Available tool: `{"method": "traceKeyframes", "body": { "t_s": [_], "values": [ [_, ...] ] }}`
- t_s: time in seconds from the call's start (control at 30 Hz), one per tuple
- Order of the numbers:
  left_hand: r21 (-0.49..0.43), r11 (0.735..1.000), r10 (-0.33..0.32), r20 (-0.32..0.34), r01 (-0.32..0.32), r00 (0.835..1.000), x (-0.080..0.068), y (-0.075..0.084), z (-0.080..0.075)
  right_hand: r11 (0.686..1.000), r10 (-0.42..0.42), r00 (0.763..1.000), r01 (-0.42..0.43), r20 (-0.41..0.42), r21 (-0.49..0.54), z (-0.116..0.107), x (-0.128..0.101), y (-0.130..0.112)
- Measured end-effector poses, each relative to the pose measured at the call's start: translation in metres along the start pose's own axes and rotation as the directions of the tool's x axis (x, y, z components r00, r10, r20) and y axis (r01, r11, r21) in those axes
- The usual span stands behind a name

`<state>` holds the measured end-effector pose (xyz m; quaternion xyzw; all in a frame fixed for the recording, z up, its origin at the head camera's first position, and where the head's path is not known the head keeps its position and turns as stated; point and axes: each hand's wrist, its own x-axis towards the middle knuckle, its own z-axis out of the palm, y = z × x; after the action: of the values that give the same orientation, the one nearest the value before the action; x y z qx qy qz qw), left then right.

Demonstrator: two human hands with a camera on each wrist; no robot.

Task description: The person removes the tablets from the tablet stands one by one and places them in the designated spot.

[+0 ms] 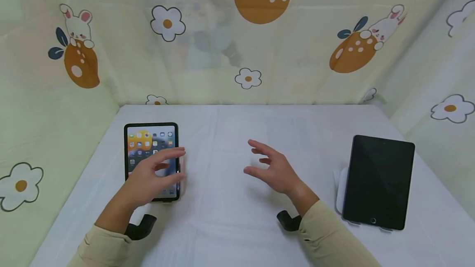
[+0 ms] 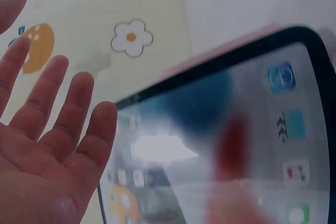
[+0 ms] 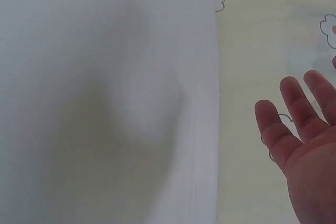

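Left hand (image 1: 152, 174) hovers slack-fingered over the lit tablet (image 1: 151, 143) at table's (image 1: 230, 217) 9 o'clock, right hand (image 1: 272, 168) empty, released at centre; risk: stray fingertip contact triggers an unintended app.

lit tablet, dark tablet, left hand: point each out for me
lit tablet with app icons (image 1: 148, 137), head view, upper part of its screen
dark black tablet (image 1: 378, 180), head view, middle of its screen
left hand (image 1: 152, 176), head view, back of the hand
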<state>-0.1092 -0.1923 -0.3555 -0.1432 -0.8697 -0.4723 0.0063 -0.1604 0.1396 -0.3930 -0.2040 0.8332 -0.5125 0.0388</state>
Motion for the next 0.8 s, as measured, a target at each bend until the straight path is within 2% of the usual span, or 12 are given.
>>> {"method": "traceKeyframes", "body": {
  "t_s": [0.17, 0.37, 0.43, 0.5, 0.7, 0.8],
  "values": [
    [0.001, 1.0, -0.018, -0.044, 0.018, 0.999, -0.006, -0.005, -0.017, 1.0, 0.014, 1.0, -0.014, 0.025, -0.011, 0.003, 0.003, -0.005],
    [0.03, 0.985, -0.165, -0.067, 0.168, 0.984, -0.01, -0.012, -0.036, 0.999, 0.027, 0.999, -0.025, 0.045, -0.044, 0.006, 0.01, -0.009],
    [0.038, 0.98, -0.193, -0.071, 0.196, 0.979, -0.01, -0.014, -0.041, 0.997, 0.033, 0.998, -0.03, 0.048, -0.065, 0.008, 0.013, -0.009],
    [0.039, 0.981, -0.189, -0.084, 0.192, 0.978, -0.009, -0.018, -0.046, 0.996, 0.04, 0.998, -0.036, 0.05, -0.081, 0.009, 0.017, -0.008],
    [0.043, 0.993, -0.106, -0.133, 0.113, 0.985, -0.007, -0.031, -0.061, 0.997, 0.05, 0.997, -0.047, 0.06, -0.053, 0.017, 0.029, -0.007],
    [0.058, 0.992, -0.1, -0.157, 0.11, 0.983, -0.006, -0.037, -0.064, 0.997, 0.063, 0.996, -0.061, 0.063, -0.037, 0.02, 0.034, -0.009]
  ]
}}
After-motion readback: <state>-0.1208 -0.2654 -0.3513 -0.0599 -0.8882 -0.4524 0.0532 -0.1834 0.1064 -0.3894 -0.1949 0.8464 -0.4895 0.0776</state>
